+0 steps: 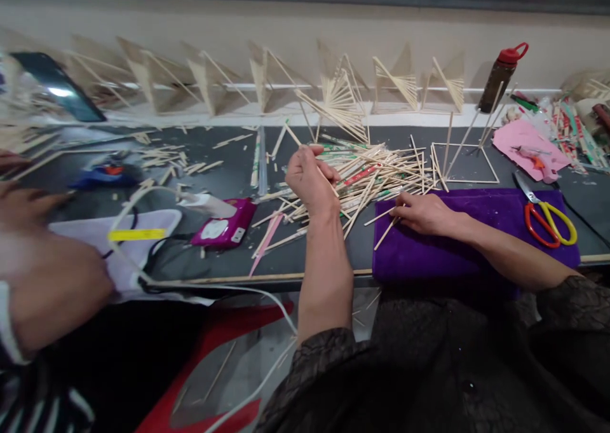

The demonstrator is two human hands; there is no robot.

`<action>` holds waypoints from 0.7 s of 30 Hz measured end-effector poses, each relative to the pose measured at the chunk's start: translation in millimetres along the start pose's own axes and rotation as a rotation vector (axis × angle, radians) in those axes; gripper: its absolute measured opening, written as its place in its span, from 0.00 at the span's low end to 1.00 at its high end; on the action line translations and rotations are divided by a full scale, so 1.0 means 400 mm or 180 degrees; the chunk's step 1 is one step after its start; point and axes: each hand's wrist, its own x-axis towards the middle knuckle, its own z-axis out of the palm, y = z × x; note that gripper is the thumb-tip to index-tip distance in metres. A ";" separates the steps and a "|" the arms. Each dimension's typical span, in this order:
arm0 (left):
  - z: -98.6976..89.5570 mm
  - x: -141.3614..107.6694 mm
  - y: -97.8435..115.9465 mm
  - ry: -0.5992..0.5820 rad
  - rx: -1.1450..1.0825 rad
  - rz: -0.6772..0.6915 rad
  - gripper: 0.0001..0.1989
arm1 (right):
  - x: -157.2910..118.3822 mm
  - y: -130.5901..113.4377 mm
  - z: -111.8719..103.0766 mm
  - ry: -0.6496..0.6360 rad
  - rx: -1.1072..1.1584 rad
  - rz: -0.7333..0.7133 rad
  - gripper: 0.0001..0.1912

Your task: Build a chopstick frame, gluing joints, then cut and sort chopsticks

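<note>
My left hand point(309, 177) is closed above the pile, with a thin wooden stick point(292, 134) poking out past the fingers. Over the purple cloth point(457, 255), the fingers of my right hand point(422, 213) pinch thin wooden sticks point(386, 233); two ends stick out to the left. Between and behind both hands lies a heap of loose sticks point(376, 182), some in printed wrappers. Just behind my right hand, an open frame of sticks point(469, 181) stands on the dark table, with several sticks rising from its corners.
Fan-shaped stick models point(340, 96) line the wall. Scissors point(548, 213) lie on the cloth's right end, near pink paper point(528, 147) and a red-lidded bottle point(502, 80). Leftward are a magenta packet point(226, 223), a white cable point(271, 299) and a co-worker's blurred hands point(47, 255).
</note>
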 end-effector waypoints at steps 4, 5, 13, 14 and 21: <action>-0.015 0.021 0.002 0.0151 -0.0123 -0.0199 0.17 | 0.034 -0.001 -0.002 -0.0166 -0.0254 0.0137 0.15; -0.019 0.025 0.002 0.0157 -0.0145 -0.0211 0.17 | 0.040 0.000 -0.003 -0.0193 -0.0339 0.0156 0.16; -0.032 0.036 -0.011 -0.0001 -0.0224 -0.0185 0.18 | 0.084 0.009 0.008 -0.0141 -0.0910 0.0104 0.17; -0.034 0.038 -0.012 -0.0015 -0.0234 -0.0185 0.18 | 0.091 0.011 0.008 -0.0089 -0.0938 0.0141 0.17; -0.044 0.050 -0.008 0.0092 -0.0445 -0.0220 0.18 | 0.147 0.011 -0.022 0.0346 -0.0832 0.0747 0.19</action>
